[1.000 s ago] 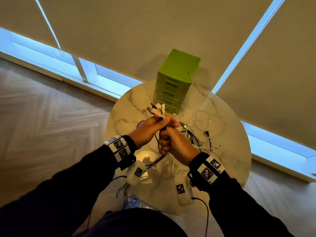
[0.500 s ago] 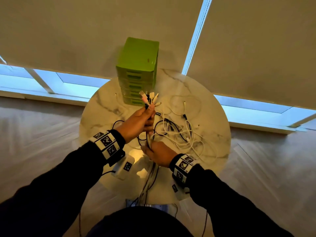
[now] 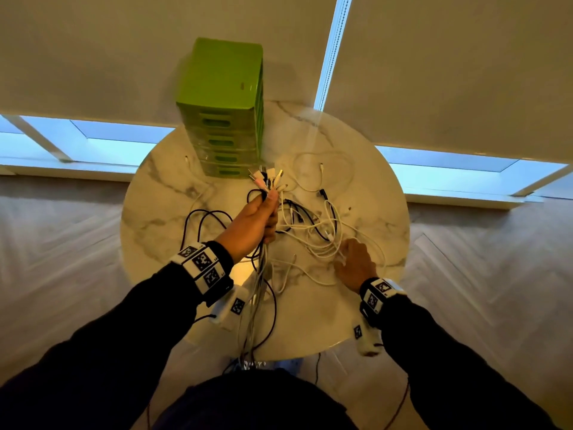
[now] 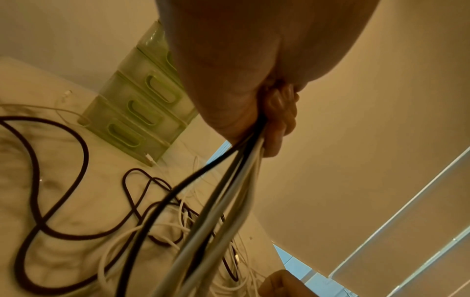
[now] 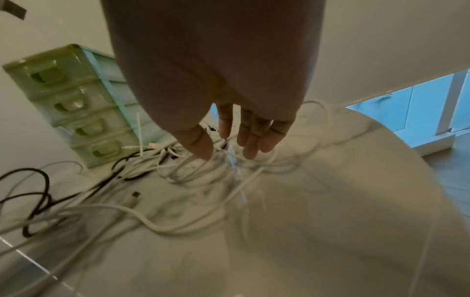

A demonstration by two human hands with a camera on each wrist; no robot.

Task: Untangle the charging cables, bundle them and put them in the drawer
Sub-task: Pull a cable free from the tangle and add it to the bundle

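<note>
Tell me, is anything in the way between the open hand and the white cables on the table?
Nothing visible: the right hand, fingers spread, is right over the tangled white cables on the round marble table.

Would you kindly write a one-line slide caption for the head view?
Left hand grips gathered charging cables; open right hand reaches the loose white cables on the round marble table.

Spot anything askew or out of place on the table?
Only the expected mess: loose cables lie tangled on the table, and strands from the left hand hang over its near edge. The green drawer unit stands upright, drawers closed.
</note>
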